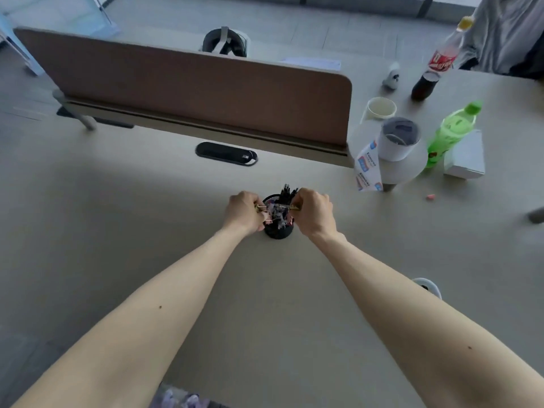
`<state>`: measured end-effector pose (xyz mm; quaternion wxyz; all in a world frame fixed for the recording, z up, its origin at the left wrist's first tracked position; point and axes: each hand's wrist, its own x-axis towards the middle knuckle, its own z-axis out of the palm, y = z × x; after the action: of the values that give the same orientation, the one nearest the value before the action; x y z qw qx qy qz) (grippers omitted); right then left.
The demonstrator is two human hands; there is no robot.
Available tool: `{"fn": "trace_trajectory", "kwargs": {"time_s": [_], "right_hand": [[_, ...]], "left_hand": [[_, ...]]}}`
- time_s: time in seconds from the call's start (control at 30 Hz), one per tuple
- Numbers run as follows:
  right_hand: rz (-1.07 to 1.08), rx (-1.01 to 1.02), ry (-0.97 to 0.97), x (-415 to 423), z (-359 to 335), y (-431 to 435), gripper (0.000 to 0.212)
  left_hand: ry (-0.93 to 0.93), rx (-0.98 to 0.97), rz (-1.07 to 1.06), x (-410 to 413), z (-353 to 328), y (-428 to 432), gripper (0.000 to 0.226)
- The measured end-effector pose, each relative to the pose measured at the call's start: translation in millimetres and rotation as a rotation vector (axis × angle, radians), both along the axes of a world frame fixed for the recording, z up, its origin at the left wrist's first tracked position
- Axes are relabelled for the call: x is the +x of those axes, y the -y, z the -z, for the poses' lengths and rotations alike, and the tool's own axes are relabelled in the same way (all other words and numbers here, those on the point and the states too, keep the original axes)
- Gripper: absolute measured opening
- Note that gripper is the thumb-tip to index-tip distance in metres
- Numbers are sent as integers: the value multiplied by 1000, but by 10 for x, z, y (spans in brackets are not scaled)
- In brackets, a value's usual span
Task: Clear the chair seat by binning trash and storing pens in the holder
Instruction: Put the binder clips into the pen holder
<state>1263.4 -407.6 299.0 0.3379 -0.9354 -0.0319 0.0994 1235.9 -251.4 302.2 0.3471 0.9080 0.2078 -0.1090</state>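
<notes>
A black mesh pen holder stands on the beige desk, with several dark pens sticking up from it. My left hand and my right hand are on either side of its rim. Between them they hold a bundle of pens with gold clips lying across the holder's mouth. My left fingers curl round one end and my right fingers pinch the other. The chair seat is out of view.
A brown partition runs along the desk's far side, with a black cable port in front of it. At right stand a white lamp, a paper cup, a green bottle, a cola bottle and a white box.
</notes>
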Motion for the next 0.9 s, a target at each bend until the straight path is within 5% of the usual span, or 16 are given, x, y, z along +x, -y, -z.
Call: {"fn": "trace_trajectory", "kwargs": {"time_s": [0.47, 0.6, 0.67, 0.8, 0.9], "right_hand": [[79, 124, 4, 97, 80, 110, 9], [18, 155, -27, 111, 35, 142, 24], [-26, 148, -44, 132, 63, 149, 11], [-68, 165, -78, 142, 92, 156, 25], [-106, 144, -46, 133, 95, 147, 16]], "left_hand": [[93, -118, 3, 188, 137, -72, 18], [99, -215, -6, 245, 119, -123, 19], [109, -276, -3, 250, 116, -161, 15], [132, -206, 54, 250, 118, -207, 13], [153, -124, 110, 252, 115, -195, 14]]}}
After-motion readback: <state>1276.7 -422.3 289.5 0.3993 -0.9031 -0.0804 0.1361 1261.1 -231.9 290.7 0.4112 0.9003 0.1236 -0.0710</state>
